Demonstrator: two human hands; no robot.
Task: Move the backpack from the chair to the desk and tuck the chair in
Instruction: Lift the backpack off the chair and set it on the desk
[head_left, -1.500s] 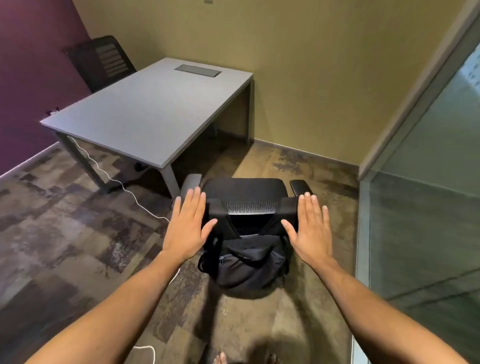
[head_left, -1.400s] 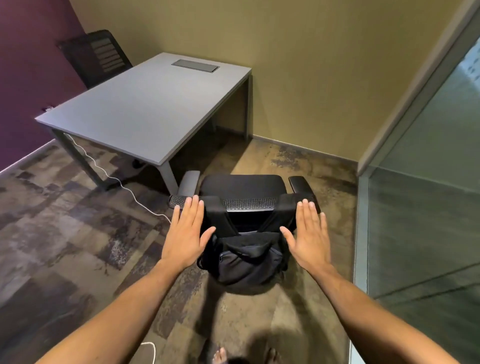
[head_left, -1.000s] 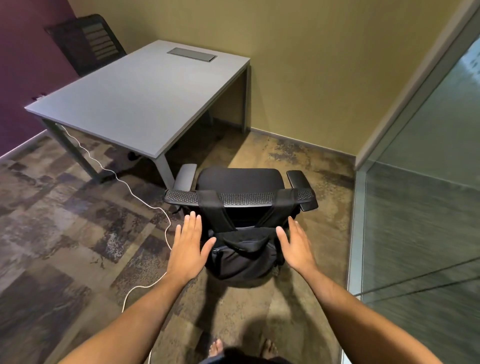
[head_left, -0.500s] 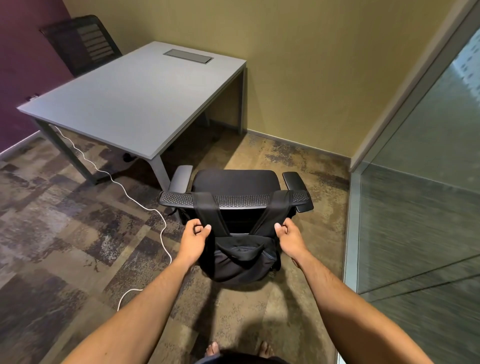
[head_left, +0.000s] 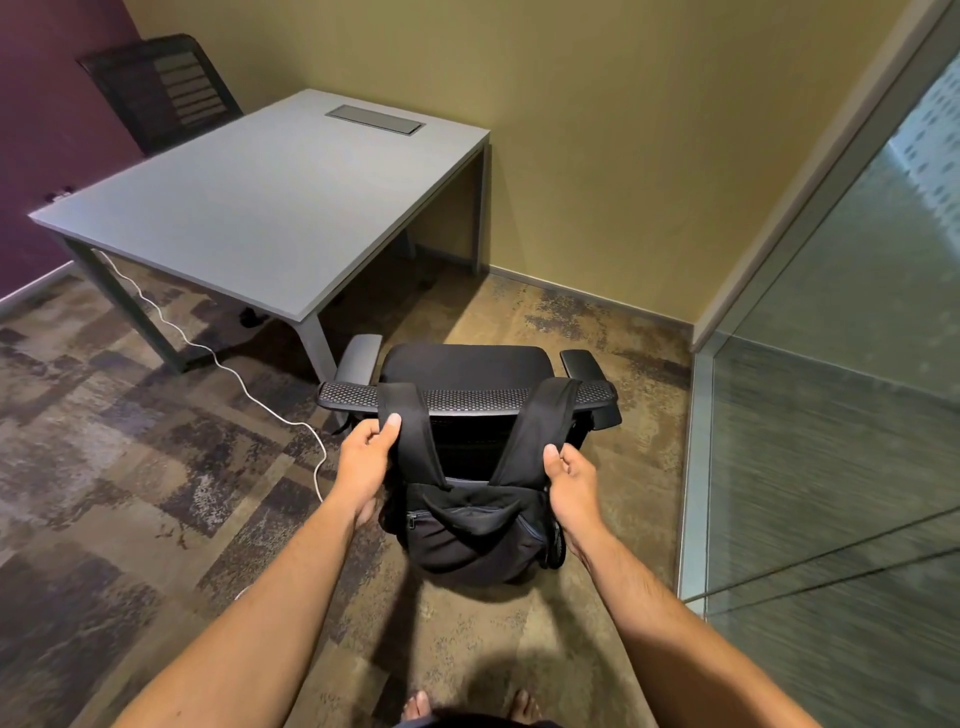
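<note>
A black backpack (head_left: 475, 535) hangs behind a black office chair (head_left: 465, 366), its two shoulder straps looped over the top of the mesh backrest. My left hand (head_left: 366, 457) pinches the left strap just below the backrest. My right hand (head_left: 571, 480) grips the right strap near where it meets the bag. The chair faces away from me, pulled out from the near right corner of the grey desk (head_left: 260, 208). The chair's base is hidden behind the bag.
A white cable (head_left: 234, 371) runs across the carpet from under the desk toward the chair's left side. A second black chair (head_left: 163, 88) stands behind the desk by the purple wall. A glass partition (head_left: 831, 415) closes off the right side.
My open hands came down onto the backpack straps and closed on them. Since the last frame my left hand has slid a little higher up its strap.
</note>
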